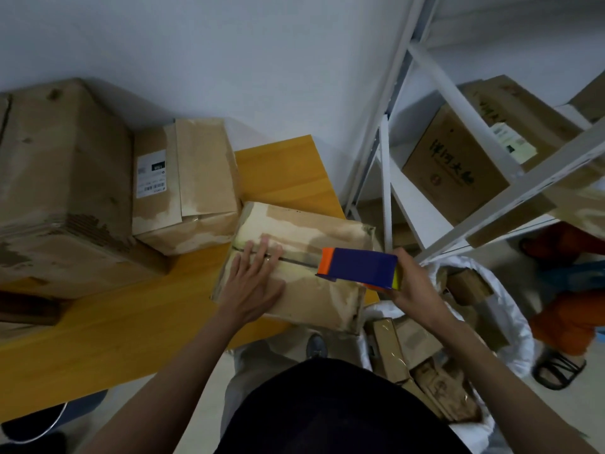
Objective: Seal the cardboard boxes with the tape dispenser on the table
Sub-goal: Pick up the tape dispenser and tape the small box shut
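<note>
A worn cardboard box (327, 231) lies at the right end of the yellow table (281, 168), its two top flaps meeting in a dark seam. My left hand (253, 283) presses flat on the flaps over the seam's left part, fingers straight. My right hand (414, 283) grips the blue and orange tape dispenser (358, 267), which sits on the box top at the seam's right part, its orange end pointing left toward my left hand.
Two more cardboard boxes (183, 185) (62, 178) stand at the table's left and back. A white shelf rack (458, 158) with boxes rises on the right. A white sack (510, 326) of small boxes sits below my right hand. A person's sandalled foot (556, 368) is at far right.
</note>
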`<control>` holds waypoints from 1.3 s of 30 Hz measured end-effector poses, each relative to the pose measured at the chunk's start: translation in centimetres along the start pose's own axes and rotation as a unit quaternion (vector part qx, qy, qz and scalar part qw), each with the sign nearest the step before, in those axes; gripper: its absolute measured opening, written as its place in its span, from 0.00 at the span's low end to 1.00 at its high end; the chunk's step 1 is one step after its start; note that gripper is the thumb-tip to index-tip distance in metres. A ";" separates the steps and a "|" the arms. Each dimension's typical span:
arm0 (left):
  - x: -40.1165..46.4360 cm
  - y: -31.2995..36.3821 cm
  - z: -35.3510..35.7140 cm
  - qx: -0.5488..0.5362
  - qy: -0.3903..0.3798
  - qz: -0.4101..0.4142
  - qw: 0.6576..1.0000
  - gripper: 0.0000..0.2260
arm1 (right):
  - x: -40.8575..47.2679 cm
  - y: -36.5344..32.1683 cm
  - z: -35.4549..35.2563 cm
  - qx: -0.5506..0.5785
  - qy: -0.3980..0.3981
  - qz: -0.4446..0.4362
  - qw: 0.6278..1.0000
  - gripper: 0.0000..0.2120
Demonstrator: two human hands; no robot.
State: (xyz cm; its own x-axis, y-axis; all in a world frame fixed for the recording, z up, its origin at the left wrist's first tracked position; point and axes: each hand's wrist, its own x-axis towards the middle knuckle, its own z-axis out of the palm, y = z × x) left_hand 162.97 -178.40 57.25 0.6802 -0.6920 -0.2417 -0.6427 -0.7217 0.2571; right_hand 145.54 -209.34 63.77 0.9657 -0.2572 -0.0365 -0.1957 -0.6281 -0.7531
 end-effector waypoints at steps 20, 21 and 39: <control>0.9 6.0 1.8 0.002 -0.015 0.047 0.999 0.36 | 1.1 0.5 2.0 0.002 0.000 -0.020 1.000 0.23; 1.1 5.8 1.6 0.009 -0.014 0.043 0.999 0.37 | 1.4 0.4 2.2 0.003 0.000 -0.019 1.000 0.24; 2.0 5.0 0.6 0.063 -0.036 0.021 0.997 0.36 | -0.2 1.0 0.2 -0.016 0.043 -0.008 0.999 0.24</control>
State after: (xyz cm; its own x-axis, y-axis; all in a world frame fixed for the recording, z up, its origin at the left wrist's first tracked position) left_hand 160.92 -183.38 57.51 0.6268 -0.7186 -0.3012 -0.7128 -0.6850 0.1508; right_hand 145.22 -209.74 62.88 0.9511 -0.3072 0.0329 -0.1865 -0.6555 -0.7318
